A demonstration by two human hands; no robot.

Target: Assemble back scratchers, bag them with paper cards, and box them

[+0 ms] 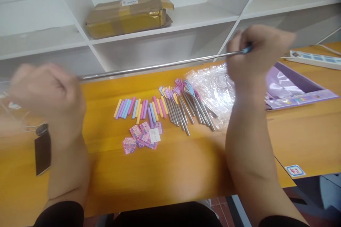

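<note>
I see the orange table (170,170) under both fists. My left hand (46,94), at nine o'clock, is blurred; it seems clenched on the metal rod (160,66), whose near end it hides. My right hand (257,51), at two o'clock, grips the rod's blue-tipped end between closed fingers (234,48), above the small pastel sticks (138,108)
</note>
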